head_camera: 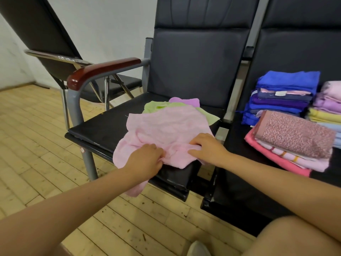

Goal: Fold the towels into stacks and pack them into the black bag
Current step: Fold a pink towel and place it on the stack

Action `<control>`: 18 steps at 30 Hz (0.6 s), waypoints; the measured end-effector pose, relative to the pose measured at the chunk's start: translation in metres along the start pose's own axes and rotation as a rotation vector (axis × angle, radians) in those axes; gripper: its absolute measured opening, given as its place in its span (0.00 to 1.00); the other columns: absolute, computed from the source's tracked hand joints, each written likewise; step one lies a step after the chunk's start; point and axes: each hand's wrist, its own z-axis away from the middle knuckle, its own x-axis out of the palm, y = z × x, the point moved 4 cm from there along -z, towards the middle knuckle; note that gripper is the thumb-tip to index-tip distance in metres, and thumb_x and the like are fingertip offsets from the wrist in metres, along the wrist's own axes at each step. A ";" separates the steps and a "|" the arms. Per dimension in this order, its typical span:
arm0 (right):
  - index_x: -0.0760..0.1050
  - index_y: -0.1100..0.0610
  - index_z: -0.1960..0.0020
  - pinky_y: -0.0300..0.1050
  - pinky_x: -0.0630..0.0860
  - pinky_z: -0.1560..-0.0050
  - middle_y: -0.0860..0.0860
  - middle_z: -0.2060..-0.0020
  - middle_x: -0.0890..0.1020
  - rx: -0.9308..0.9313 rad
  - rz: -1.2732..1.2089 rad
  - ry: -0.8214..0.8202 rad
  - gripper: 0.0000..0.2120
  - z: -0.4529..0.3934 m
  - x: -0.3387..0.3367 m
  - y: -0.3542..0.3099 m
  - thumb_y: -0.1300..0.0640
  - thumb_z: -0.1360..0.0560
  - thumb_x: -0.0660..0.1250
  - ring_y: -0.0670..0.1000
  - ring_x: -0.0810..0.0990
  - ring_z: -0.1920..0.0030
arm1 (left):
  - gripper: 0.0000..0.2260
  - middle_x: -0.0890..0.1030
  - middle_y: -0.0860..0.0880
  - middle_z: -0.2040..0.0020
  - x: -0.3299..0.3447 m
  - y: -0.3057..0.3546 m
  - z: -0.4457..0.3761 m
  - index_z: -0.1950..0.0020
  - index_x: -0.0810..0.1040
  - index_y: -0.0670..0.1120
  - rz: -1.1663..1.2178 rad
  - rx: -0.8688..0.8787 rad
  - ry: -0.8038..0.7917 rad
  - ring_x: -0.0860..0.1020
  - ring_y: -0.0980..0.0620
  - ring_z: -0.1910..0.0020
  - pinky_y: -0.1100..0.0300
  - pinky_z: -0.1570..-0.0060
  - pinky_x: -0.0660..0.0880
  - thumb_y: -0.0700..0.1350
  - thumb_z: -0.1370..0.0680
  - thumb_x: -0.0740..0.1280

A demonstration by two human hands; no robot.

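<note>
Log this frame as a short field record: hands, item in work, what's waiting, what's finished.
left hand: grips pink towel's near edge
right hand: grips the same edge, further right
pink towel: unfolded, spread on black seat, one corner hanging over the front
waiting: green towel and purple towel beneath it
finished: folded stacks on next seat
black bag: not in view

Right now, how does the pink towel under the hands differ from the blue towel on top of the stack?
The pink towel lies unfolded and wrinkled, hanging over the seat edge; the blue towel is folded flat. Both hands, left and right, grip the pink towel; nothing touches the blue one. Both rest on black seats.
</note>
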 end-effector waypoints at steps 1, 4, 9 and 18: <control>0.81 0.61 0.55 0.48 0.74 0.47 0.55 0.53 0.80 -0.010 0.014 -0.022 0.16 0.000 0.000 0.000 0.48 0.25 0.65 0.52 0.75 0.50 | 0.07 0.75 0.51 0.58 0.000 -0.002 -0.001 0.52 0.77 0.48 0.018 0.009 -0.021 0.74 0.50 0.55 0.54 0.54 0.73 0.47 0.21 0.60; 0.79 0.68 0.58 0.49 0.72 0.48 0.62 0.58 0.81 -0.062 -0.024 -0.061 0.20 0.000 -0.003 -0.001 0.49 0.24 0.66 0.57 0.76 0.54 | 0.08 0.80 0.54 0.59 -0.006 -0.013 -0.001 0.54 0.79 0.48 0.304 -0.071 -0.122 0.77 0.55 0.58 0.59 0.52 0.74 0.47 0.20 0.62; 0.76 0.70 0.59 0.51 0.70 0.56 0.61 0.62 0.78 0.003 -0.205 -0.067 0.17 0.006 -0.011 0.003 0.57 0.20 0.61 0.54 0.73 0.63 | 0.09 0.82 0.53 0.51 -0.027 -0.033 0.005 0.48 0.82 0.47 0.730 -0.312 -0.104 0.78 0.56 0.50 0.64 0.48 0.74 0.44 0.19 0.61; 0.72 0.42 0.45 0.39 0.71 0.57 0.42 0.51 0.75 0.015 -0.291 -0.009 0.07 0.008 -0.029 -0.008 0.45 0.23 0.64 0.42 0.75 0.54 | 0.10 0.77 0.53 0.52 -0.045 -0.021 -0.011 0.47 0.75 0.47 0.580 -0.258 0.145 0.75 0.51 0.51 0.57 0.52 0.70 0.50 0.18 0.57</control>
